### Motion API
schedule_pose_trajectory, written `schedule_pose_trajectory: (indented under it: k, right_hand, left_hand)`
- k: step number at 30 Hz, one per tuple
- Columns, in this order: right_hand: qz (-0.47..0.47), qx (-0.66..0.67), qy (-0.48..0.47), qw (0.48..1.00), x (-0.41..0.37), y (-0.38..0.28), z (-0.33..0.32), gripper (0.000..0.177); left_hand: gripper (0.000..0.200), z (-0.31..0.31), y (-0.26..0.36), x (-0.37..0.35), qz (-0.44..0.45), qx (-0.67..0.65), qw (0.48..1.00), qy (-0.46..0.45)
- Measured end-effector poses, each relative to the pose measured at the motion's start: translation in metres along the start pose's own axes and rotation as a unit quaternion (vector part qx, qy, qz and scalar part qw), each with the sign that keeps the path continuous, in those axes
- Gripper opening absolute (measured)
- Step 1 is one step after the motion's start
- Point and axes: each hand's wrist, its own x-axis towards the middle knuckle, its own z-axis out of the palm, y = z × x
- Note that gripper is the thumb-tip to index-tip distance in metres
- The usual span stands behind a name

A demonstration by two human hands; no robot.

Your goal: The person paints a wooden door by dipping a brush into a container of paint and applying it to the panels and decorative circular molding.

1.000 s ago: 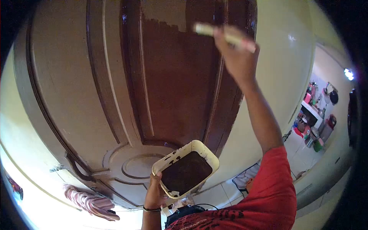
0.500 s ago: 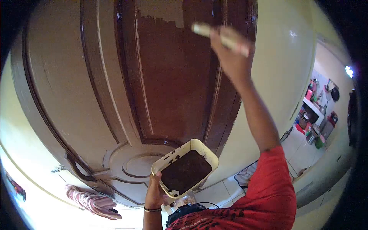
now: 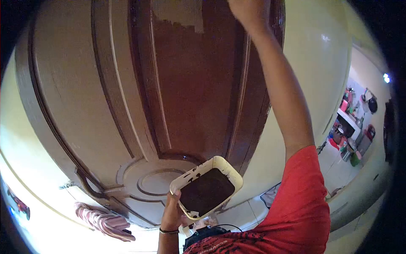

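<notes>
My left hand (image 3: pixel 172 209) grips the near left edge of a cream plastic tub (image 3: pixel 237 177), thumb over the rim. Dark brown paint (image 3: pixel 207 191) lies in the tub, and smears of it mark the inner walls. Up at the top edge is my right hand (image 3: pixel 250 12), by the upper right of a wooden door (image 3: pixel 194 89). Its fingers and the pale-handled paintbrush seen in it a moment ago are cut off by the frame. Glossy dark brown covers much of the door's right panel; a lighter patch (image 3: pixel 179 12) with a ragged lower edge shows at its top.
A pale yellow wall (image 3: pixel 313 63) borders the door on the right. A striped pink cloth (image 3: pixel 103 220) hangs near the door handle (image 3: pixel 89 184) at lower left. Kitchen things (image 3: pixel 349 146) stand through an opening at far right. White floor tiles (image 3: pixel 247 213) show below.
My right hand has gone up, taking the paintbrush out of view at the top. My left hand and the tub stay almost in place; the view has shifted slightly.
</notes>
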Motion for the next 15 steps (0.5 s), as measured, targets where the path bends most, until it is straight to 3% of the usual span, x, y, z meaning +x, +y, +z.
schedule_pose_trajectory:
  k: [1, 3, 5, 7, 9, 12, 13, 15]
  right_hand:
    - [-0.039, 0.035, 0.020, 0.998, -0.020, -0.008, -0.002, 0.017]
    - [0.012, -0.033, -0.013, 0.999, -0.069, -0.034, -0.016, 0.013]
    - [-0.001, -0.052, -0.060, 0.997, -0.117, -0.059, -0.038, 0.013]
    - [0.025, 0.014, -0.074, 0.997, -0.151, -0.073, -0.053, 0.019]
    - [0.033, 0.023, -0.059, 0.997, -0.144, -0.070, -0.055, 0.020]
    - [0.012, 0.010, 0.012, 1.000, -0.093, -0.061, -0.043, 0.013]
    - [0.057, 0.063, 0.039, 0.996, -0.077, -0.046, -0.029, 0.012]
    - [-0.029, -0.064, 0.055, 0.996, -0.036, -0.020, -0.011, 0.018]
  left_hand:
    - [0.051, 0.002, 0.000, -0.002, -0.003, 0.001, 1.000, 0.001]
    - [0.051, 0.006, 0.000, -0.002, 0.013, 0.006, 1.000, 0.007]
    - [0.052, 0.000, -0.004, -0.002, 0.006, 0.006, 1.000, 0.011]
    - [0.052, -0.001, -0.002, -0.003, -0.002, 0.008, 1.000, 0.017]
    - [0.054, 0.003, 0.004, -0.006, -0.034, 0.045, 0.997, 0.047]
    - [0.054, 0.004, 0.002, -0.004, -0.006, 0.035, 0.999, 0.037]
    - [0.054, 0.007, 0.003, -0.004, -0.005, 0.034, 0.999, 0.035]
    - [0.055, 0.012, 0.006, -0.006, 0.006, 0.028, 0.999, 0.025]
